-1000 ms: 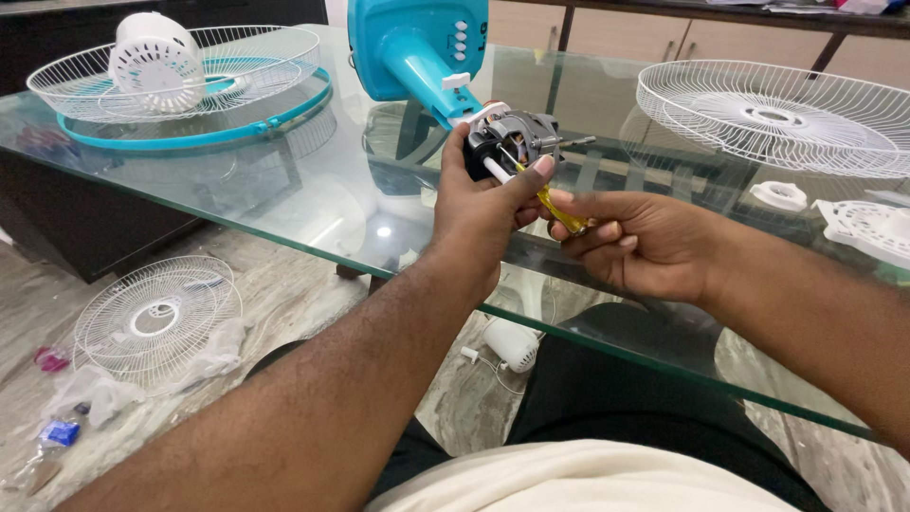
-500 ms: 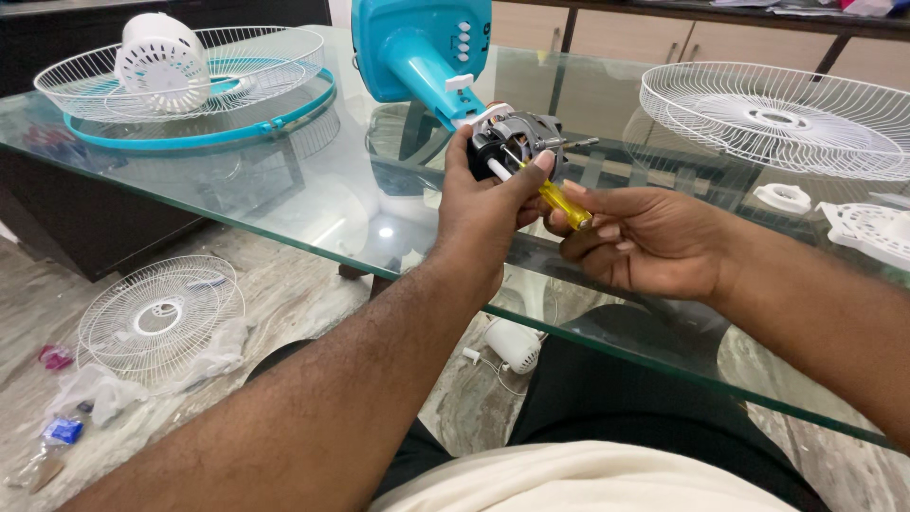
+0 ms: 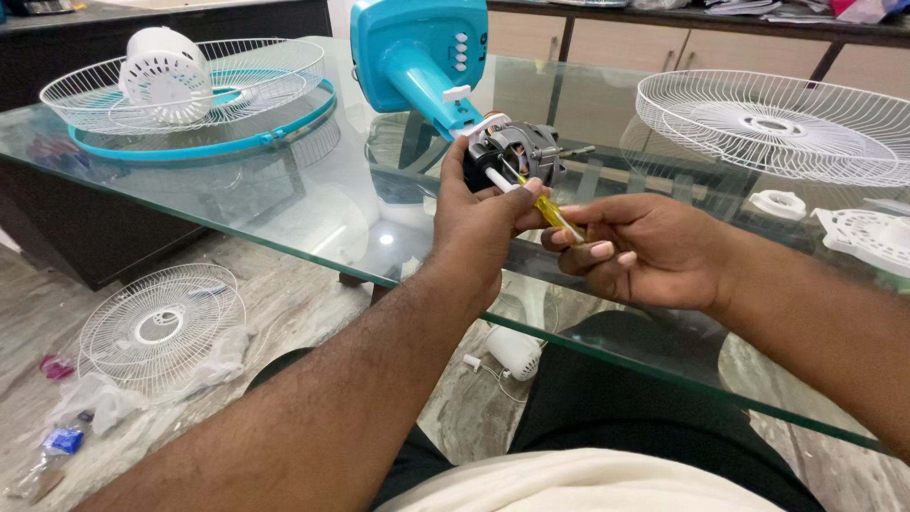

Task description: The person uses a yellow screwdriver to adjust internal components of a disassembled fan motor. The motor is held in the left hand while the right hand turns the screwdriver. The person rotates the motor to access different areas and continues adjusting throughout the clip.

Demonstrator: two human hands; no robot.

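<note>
So the left hand (image 3: 483,213) is wrapped around the bare fan motor (image 3: 517,152) sitting over the glass desk (image 3: 284,209), while the right hand (image 3: 640,251) pinches a yellow-handled screwdriver (image 3: 548,210) whose shaft angles up-left into the motor, just past the left thumb.

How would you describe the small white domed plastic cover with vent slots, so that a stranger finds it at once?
Start at the glass table and go to its far left corner, where a white wire fan guard with a teal rim lies flat. The white domed plastic cover stands inside it, the only solid, slotted piece among open wire.
</note>
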